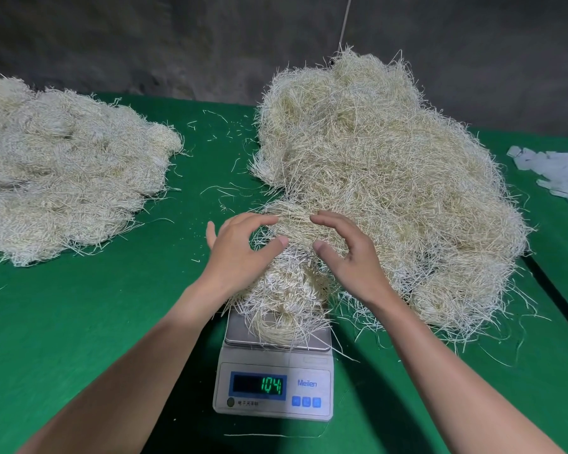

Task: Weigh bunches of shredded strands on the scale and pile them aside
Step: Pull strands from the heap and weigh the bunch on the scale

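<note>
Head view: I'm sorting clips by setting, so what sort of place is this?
Probably a small workshop's weighing and packing bench: a digital scale bearing a bunch of strands, with a big loose heap and a pile of bunches on either side, all on a green-covered table.

One head-worn wide-angle view, looking forward and down.
It sits close over the near edge of the green table (79, 322): scale (273, 385) low at centre, left hand (240, 250) and right hand (351, 253) on the bunch of strands (289, 290) just beyond, dark wall (145, 44) far.

Green table cover (79, 322), pale plastic strips (561, 175) at its right edge
</note>
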A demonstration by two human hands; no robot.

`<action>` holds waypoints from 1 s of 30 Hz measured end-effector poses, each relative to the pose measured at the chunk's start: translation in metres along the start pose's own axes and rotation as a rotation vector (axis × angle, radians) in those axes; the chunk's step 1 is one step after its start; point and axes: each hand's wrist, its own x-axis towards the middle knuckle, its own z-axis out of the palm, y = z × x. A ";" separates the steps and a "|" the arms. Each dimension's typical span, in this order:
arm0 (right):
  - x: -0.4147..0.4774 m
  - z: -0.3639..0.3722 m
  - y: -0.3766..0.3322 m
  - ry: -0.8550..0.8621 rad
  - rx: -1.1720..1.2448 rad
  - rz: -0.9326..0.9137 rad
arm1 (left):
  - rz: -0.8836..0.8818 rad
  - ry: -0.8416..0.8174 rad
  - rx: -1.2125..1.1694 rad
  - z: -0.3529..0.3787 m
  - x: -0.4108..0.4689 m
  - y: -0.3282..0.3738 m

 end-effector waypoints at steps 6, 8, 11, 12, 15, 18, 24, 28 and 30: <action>0.000 0.003 0.003 -0.018 -0.026 -0.016 | -0.020 -0.021 0.007 0.001 0.003 -0.004; -0.002 0.005 0.005 -0.021 -0.054 -0.046 | -0.039 -0.024 -0.015 0.003 0.006 -0.010; -0.010 0.019 0.015 -0.175 -0.325 -0.174 | -0.178 -0.090 -0.045 0.012 0.016 -0.027; -0.015 0.027 0.022 -0.256 -0.445 -0.211 | -0.249 -0.150 -0.026 0.018 0.019 -0.034; -0.028 0.051 0.050 -0.454 -0.677 -0.164 | -0.371 -0.402 0.112 0.039 0.017 -0.055; -0.029 0.065 0.075 -0.526 -0.772 -0.032 | -0.353 -0.498 0.248 0.059 0.003 -0.067; -0.024 0.075 0.080 -0.398 -0.462 0.054 | -0.300 -0.223 -0.283 0.068 -0.032 -0.061; -0.005 0.074 0.047 -0.120 -0.135 -0.017 | -0.333 0.005 -0.587 0.057 -0.028 -0.036; 0.010 0.071 0.023 -0.025 -0.114 -0.087 | -0.392 0.008 -0.737 0.044 -0.011 -0.016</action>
